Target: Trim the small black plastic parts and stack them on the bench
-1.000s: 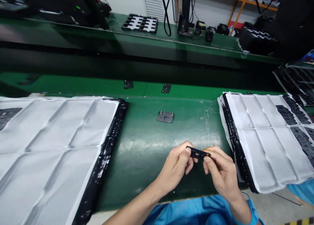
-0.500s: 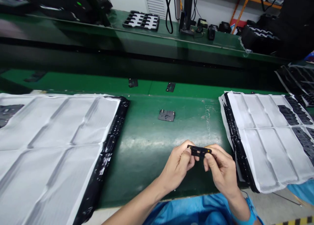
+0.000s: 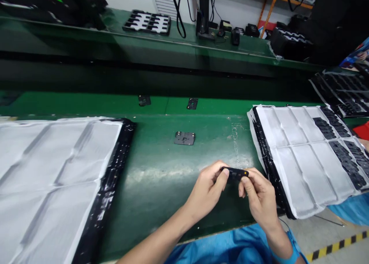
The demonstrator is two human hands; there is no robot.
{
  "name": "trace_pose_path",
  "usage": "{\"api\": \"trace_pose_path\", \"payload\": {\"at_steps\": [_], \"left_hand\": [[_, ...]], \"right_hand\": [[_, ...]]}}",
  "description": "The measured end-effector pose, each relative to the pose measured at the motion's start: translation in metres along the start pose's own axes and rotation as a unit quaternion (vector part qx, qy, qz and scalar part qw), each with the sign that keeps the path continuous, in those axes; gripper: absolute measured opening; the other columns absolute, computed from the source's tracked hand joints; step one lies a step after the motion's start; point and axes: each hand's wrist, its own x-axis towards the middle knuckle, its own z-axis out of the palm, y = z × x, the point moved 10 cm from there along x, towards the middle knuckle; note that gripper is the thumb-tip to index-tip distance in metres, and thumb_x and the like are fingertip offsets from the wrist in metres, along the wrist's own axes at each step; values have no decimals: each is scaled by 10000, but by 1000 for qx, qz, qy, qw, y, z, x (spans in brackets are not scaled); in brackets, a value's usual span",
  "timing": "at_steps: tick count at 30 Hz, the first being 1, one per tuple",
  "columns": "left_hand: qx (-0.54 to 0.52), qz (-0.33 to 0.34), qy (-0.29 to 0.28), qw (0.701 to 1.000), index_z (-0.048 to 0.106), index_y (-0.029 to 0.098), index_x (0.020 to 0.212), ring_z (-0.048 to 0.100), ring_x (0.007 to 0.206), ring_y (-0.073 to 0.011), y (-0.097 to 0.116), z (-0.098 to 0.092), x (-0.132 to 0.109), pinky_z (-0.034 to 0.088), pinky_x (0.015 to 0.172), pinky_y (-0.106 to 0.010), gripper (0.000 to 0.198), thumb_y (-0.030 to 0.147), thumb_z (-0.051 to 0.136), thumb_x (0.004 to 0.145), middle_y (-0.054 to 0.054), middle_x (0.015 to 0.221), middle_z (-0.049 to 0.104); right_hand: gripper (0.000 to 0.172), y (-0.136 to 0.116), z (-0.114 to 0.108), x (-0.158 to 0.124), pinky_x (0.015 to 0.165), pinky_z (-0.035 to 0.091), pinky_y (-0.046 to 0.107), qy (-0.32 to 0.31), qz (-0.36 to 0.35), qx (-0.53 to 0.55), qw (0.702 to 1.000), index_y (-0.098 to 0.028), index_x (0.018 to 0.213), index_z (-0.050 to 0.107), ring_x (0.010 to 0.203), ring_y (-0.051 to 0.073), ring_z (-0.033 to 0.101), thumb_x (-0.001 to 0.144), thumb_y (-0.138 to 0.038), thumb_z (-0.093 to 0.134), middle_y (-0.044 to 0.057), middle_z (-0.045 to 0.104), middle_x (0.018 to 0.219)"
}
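Observation:
Between my two hands is a small black part (image 3: pixel 237 174) with a yellow spot near its right end, held over the front of the green table (image 3: pixel 155 202). My left hand (image 3: pixel 211 183) pinches its left end, the thumb lying on top. The right end sits between the thumb and fingers of my right hand (image 3: pixel 256 191). A flat dark plate (image 3: pixel 185 138) lies on the table ahead of my hands, touched by neither. Farther back are two more dark plates, one on the left (image 3: pixel 144 100) and one on the right (image 3: pixel 192 103).
A white-lined tray (image 3: pixel 77 152) fills the left side. Another white-lined tray (image 3: pixel 296 125) on the right holds rows of black parts (image 3: pixel 347 166). A raised green shelf (image 3: pixel 184 45) runs across the back, carrying a black-and-white tray (image 3: pixel 147 22). A person's hand shows at the right edge.
The view has turned slightly right, so the trays and plates appear farther left. My left thumb has shifted along the black part, covering more of its left end. Both hands still hold it.

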Motion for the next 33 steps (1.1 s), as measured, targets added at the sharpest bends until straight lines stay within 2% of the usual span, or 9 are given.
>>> {"api": "trace_pose_path", "payload": {"at_steps": [6, 13, 20, 33], "left_hand": [[21, 50, 9, 998, 630, 179, 833, 535, 647, -134, 5, 3, 4, 416, 669, -266, 313, 265, 435, 1062, 25, 705, 546], [5, 13, 5, 1000, 631, 180, 890, 530, 650, -137, -9, 12, 11, 427, 643, -261, 221, 192, 436, 994, 24, 750, 534], [10, 5, -9, 1000, 637, 180, 858, 513, 622, -134, -2, 14, 17, 415, 636, -264, 300, 273, 420, 1044, 20, 717, 553], [-1, 13, 11, 1000, 624, 179, 815, 518, 629, -135, -3, 14, 17, 416, 655, -264, 308, 289, 448, 1042, 28, 699, 525]], "right_hand": [[272, 5, -3, 0, 549, 472, 231, 14, -4, -2, 1000, -200, 836, 654, 573, 117, 560, 1080, -250, 542, -10, 563, 753], [324, 1, -9, 1, 573, 493, 241, 40, -17, -32, 999, -207, 766, 612, 593, 130, 583, 1078, -234, 529, -7, 573, 739], [320, -9, -15, 2, 598, 509, 260, 64, -59, -59, 994, -209, 773, 614, 616, 143, 598, 1075, -203, 510, 7, 586, 760], [284, -7, -15, 3, 608, 505, 266, 58, -65, -55, 995, -208, 833, 652, 610, 141, 594, 1072, -161, 504, 8, 591, 777]]}}
